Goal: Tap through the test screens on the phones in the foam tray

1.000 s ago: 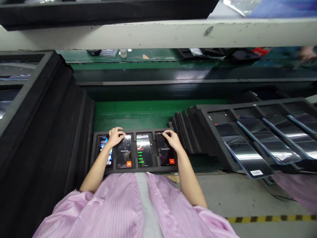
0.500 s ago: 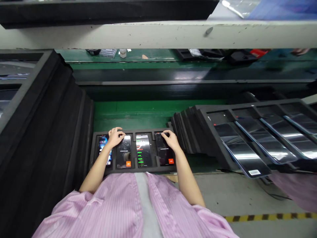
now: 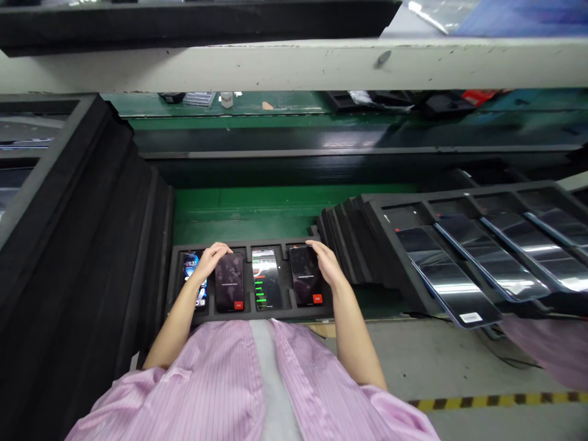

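A black foam tray (image 3: 248,245) in front of me holds phones side by side in slots. My left hand (image 3: 210,260) is closed at the top edge of the second phone (image 3: 229,288), whose dark screen shows an orange-red button. My right hand (image 3: 327,263) is closed on the upper right edge of the rightmost phone (image 3: 307,278), with a similar screen. Both held phones look slightly tilted. Between them a phone with green text lines (image 3: 267,278) lies in its slot. The leftmost phone (image 3: 201,301), lit with a clock, is partly covered by my left hand and wrist.
Tall stacks of black foam trays (image 3: 133,245) rise at my left. On the right, a tilted tray (image 3: 427,294) on a stack carries several phones. Beyond the green bench (image 3: 275,205) runs a dark conveyor strip (image 3: 285,139), under a white beam (image 3: 275,66).
My fingers have shifted to the top edges of the second and rightmost phones. The second phone's screen has lost its bright glare and looks tilted. The right hand moved slightly to the right.
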Demonstrator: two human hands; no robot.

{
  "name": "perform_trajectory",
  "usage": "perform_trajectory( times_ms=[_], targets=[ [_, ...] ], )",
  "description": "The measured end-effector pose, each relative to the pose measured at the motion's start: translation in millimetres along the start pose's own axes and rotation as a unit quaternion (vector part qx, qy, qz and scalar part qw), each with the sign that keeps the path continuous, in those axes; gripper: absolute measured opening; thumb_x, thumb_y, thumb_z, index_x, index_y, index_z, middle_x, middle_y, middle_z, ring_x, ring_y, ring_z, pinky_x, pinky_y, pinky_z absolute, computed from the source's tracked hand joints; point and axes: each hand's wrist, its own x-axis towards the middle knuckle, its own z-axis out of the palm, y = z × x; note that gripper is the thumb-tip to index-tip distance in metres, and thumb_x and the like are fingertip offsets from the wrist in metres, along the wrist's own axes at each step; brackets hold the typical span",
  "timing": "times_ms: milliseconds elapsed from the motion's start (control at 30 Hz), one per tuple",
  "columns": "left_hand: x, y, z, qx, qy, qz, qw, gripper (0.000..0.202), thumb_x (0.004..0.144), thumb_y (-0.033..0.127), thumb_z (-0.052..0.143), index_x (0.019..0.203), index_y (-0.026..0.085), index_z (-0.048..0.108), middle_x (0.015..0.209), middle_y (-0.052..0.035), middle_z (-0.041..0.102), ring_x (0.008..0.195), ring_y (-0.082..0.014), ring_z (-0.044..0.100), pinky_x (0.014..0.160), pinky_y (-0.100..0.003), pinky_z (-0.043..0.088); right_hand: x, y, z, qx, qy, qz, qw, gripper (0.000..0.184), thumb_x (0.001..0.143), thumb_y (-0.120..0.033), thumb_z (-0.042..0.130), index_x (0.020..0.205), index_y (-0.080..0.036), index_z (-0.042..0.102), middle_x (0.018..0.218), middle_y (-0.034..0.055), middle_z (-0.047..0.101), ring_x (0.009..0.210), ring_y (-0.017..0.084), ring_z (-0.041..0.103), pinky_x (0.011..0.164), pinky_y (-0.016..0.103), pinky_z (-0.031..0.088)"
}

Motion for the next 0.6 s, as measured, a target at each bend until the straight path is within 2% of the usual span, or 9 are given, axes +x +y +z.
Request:
perform_trajectory(
  times_ms=[100, 133, 233, 367, 500, 600],
  targets=[
    [-18, -5, 6.3, -0.138, -0.048, -0.064, 0.987, 0.066, 0.084, 0.064, 0.022, 0.092, 0.016, 0.066, 0.091, -0.0100, 0.067, 0.090, -0.0246, 0.061, 0.085, -0.040, 0.044, -9, 12, -9, 0.088, -0.037, 0.064, 0.993, 0.051, 0.073, -0.064, 0.046, 0.096, -0.022, 0.062, 0.096, 0.0062, 0.068, 0.097, 0.022, 0.060, 0.087, 0.039, 0.046],
    [-24, -7, 9.1, -0.210, -0.070, -0.106, 0.969, 0.070, 0.083, 0.067, 0.019, 0.097, 0.016, 0.065, 0.092, -0.0103, 0.067, 0.091, -0.0250, 0.061, 0.086, -0.040, 0.045, -12, 17, -10, 0.112, -0.046, 0.087, 0.989, 0.050, 0.073, -0.065, 0.046, 0.094, -0.023, 0.062, 0.095, 0.0061, 0.068, 0.098, 0.022, 0.060, 0.088, 0.040, 0.046],
    [-35, -9, 15.9, -0.391, -0.127, -0.224, 0.884, 0.071, 0.082, 0.069, 0.019, 0.109, 0.018, 0.061, 0.100, -0.0100, 0.067, 0.102, -0.0257, 0.059, 0.092, -0.041, 0.041, -20, 31, -13, 0.133, -0.059, 0.125, 0.981, 0.046, 0.074, -0.066, 0.045, 0.090, -0.026, 0.062, 0.100, 0.0051, 0.067, 0.107, 0.020, 0.057, 0.094, 0.039, 0.044],
    [-40, -3, 23.6, -0.443, -0.197, -0.266, 0.833, 0.065, 0.086, 0.063, 0.020, 0.118, 0.019, 0.055, 0.106, -0.0096, 0.066, 0.107, -0.0242, 0.057, 0.095, -0.040, 0.039, -24, 36, -14, 0.140, -0.108, 0.163, 0.971, 0.044, 0.076, -0.062, 0.044, 0.091, -0.024, 0.063, 0.098, 0.0061, 0.068, 0.108, 0.020, 0.057, 0.092, 0.041, 0.045],
    [-42, 1, 34.9, -0.446, -0.290, -0.286, 0.797, 0.055, 0.087, 0.056, 0.034, 0.118, 0.016, 0.056, 0.103, -0.0097, 0.068, 0.103, -0.0234, 0.060, 0.093, -0.037, 0.040, -21, 28, -15, 0.166, -0.149, 0.211, 0.952, 0.043, 0.077, -0.059, 0.045, 0.093, -0.022, 0.062, 0.094, 0.0065, 0.069, 0.102, 0.022, 0.060, 0.088, 0.042, 0.046],
    [-42, 2, 37.6, -0.456, -0.283, -0.307, 0.786, 0.054, 0.087, 0.054, 0.036, 0.115, 0.013, 0.059, 0.098, -0.0107, 0.070, 0.099, -0.0245, 0.062, 0.091, -0.036, 0.043, -20, 20, -22, 0.171, -0.132, 0.190, 0.958, 0.050, 0.078, -0.062, 0.038, 0.095, -0.022, 0.062, 0.094, 0.0069, 0.069, 0.100, 0.022, 0.061, 0.087, 0.042, 0.046]
  ],
)
